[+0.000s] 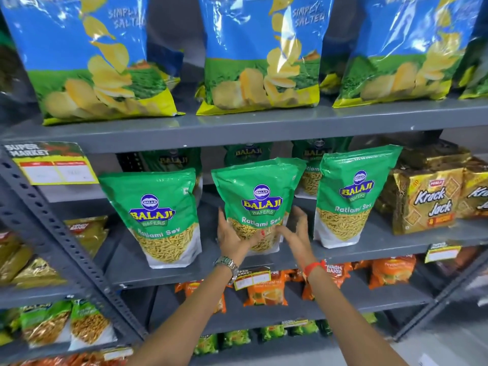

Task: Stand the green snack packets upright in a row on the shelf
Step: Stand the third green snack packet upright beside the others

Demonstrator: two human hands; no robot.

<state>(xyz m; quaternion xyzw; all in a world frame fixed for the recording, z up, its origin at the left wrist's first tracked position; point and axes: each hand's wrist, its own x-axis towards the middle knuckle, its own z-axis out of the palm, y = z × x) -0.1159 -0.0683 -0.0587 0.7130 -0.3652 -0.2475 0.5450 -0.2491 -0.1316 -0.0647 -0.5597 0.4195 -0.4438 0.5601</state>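
Three glossy green plastic snack packets printed "Balaji Wafers Ratlami Sev" stand upright in a front row on the grey metal shelf, each with a clear window at the bottom showing thin yellow sev.

The middle green packet sits between the two hands. The left hand is pressed against its lower left edge, fingers together and pointing up along the side, thumb across the lower front. The right hand is at its lower right corner; its fingers are spread and loosely curled, blurred, so whether they touch the packet cannot be told. Neither hand is closed around the packet, whose base rests on the shelf just above the wrists.

To the left of the left fingers, well apart, stands the left green packet, leaning a little. To the right of the right fingers, just beside them, stands the right green packet. Behind the fingers, deeper on the shelf, more green packets of the same kind show in shadow.

Further right of the right hand lie gold foil "Krack Jack" biscuit packs. Above the fingers, on the next shelf up, stand large blue and green "Simply Salted" crisp bags. Below the wrists lie orange tea packets. The left wrist carries a silver metal watch, the right a red thread band.
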